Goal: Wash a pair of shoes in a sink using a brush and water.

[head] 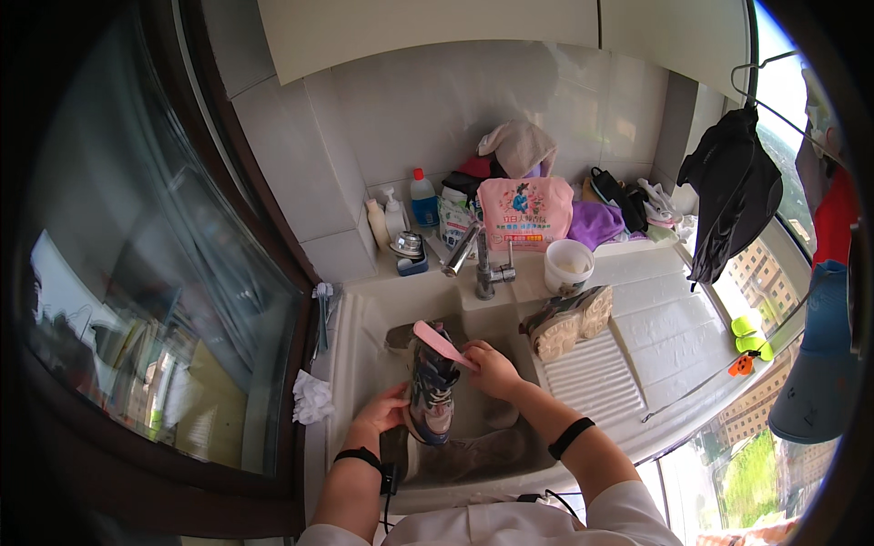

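Note:
My left hand (384, 409) grips a laced sneaker (434, 403) by its side, above the water in the laundry sink (358, 327). The sneaker's toe points toward me. In my right hand (493, 368) is the handle of a pink brush (437, 343), whose broad end lies over the sneaker's heel and collar. The bristle side is turned down and hidden. Murky water fills the basin, and more shoes (478, 454) lie submerged in it. Another sneaker (570, 322) rests on its side on the ribbed washboard (590, 375), its sole facing me.
A chrome faucet (485, 273) rises at the sink's back, beside a white tub (569, 266). Behind stand a pink detergent bag (526, 215), a blue bottle (424, 199) and piled cloths. Crumpled tissue (313, 397) lies on the left ledge. A black cap (737, 191) hangs at right.

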The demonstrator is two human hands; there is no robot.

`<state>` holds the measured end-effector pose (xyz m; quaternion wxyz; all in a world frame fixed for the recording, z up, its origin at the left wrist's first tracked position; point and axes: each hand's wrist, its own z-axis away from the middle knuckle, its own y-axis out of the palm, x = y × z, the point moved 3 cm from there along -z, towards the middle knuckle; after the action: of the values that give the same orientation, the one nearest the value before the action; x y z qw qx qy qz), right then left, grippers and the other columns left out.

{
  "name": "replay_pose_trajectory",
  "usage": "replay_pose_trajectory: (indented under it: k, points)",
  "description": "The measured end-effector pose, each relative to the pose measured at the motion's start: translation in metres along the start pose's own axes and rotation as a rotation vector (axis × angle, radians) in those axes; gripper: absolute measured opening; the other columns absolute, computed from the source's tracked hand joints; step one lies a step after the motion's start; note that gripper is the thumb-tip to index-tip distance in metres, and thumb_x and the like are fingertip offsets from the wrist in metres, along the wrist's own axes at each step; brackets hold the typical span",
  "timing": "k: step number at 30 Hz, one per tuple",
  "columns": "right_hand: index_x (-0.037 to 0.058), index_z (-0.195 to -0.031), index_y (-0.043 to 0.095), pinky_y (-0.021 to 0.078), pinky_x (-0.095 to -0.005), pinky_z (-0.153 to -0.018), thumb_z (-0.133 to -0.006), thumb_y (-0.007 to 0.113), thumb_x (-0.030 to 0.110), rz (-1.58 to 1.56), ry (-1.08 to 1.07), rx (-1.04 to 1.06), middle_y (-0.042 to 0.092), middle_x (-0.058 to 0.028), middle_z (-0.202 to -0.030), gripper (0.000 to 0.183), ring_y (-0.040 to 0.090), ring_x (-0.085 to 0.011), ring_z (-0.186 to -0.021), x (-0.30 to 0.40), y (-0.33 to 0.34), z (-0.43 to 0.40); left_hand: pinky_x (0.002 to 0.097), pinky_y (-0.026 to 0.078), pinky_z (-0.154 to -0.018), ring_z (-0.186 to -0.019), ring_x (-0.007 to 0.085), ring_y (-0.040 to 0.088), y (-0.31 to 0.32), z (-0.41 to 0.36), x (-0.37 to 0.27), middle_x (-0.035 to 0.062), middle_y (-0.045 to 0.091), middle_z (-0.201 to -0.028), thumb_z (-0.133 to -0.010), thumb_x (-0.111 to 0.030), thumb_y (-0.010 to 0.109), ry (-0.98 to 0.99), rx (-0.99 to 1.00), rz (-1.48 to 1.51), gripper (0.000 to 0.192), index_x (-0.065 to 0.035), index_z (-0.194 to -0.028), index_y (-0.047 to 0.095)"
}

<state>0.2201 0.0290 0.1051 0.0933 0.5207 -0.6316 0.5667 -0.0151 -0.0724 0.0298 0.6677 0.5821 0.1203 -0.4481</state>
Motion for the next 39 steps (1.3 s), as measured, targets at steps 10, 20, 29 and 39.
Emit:
replay_pose_trajectory:
  k: [10, 20, 29, 39]
  points:
    - [0.0025, -0.081, 0.051, 0.0452, -0.0312, -0.058, -0.079, 0.065, 0.019, -0.310, 0.262, 0.492, 0.053, -0.0084, -0.065, 0.022, 0.057, -0.0190, -0.064, 0.030, 0.004, -0.034, 0.0435, 0.044, -0.090, -0.109, 0.0286, 0.053, -0.010, -0.011, 0.015, 0.0137, 0.050, -0.123, -0.086, -0.022, 0.045, 0.176, -0.201, 0.241, 0.044, -0.0028, -0.125, 0.043]
    - [0.0044, -0.079, 0.049, 0.0418, -0.0272, -0.048, -0.088, 0.055, 0.013, -1.276, 0.915, 0.125, 0.045, -0.0033, -0.066, 0.014, 0.046, -0.0139, -0.055, -0.013, 0.049, -0.003, 0.0331, 0.038, -0.093, -0.114, 0.0211, 0.042, 0.078, 0.004, -0.064, 0.0100, 0.047, -0.120, -0.059, -0.013, 0.081, 0.224, -0.275, -0.919, 0.095, -0.0020, -0.134, 0.024]
    - [0.0016, -0.080, 0.058, 0.0455, -0.0309, -0.051, -0.084, 0.057, 0.017, -0.592, 0.958, 0.497, 0.061, -0.0124, -0.077, 0.016, 0.062, -0.0201, -0.074, -0.055, 0.032, 0.037, 0.0362, 0.035, -0.099, -0.121, 0.0361, 0.039, 0.106, -0.020, -0.060, 0.0288, 0.037, -0.130, -0.047, -0.029, 0.084, 0.298, -0.584, -1.493, 0.119, 0.0063, -0.136, 0.014]
    - [0.0097, -0.098, 0.066, 0.0497, -0.0334, -0.077, -0.077, 0.058, 0.028, 0.667, 0.679, 0.555, 0.064, -0.0090, -0.101, 0.029, 0.062, -0.0242, -0.095, -0.025, -0.063, 0.098, 0.0365, 0.044, -0.086, -0.100, 0.0318, 0.055, 0.142, -0.040, -0.086, 0.0183, 0.058, -0.105, -0.043, -0.033, 0.083, 0.339, -0.516, -1.746, 0.083, 0.0011, -0.111, 0.050]
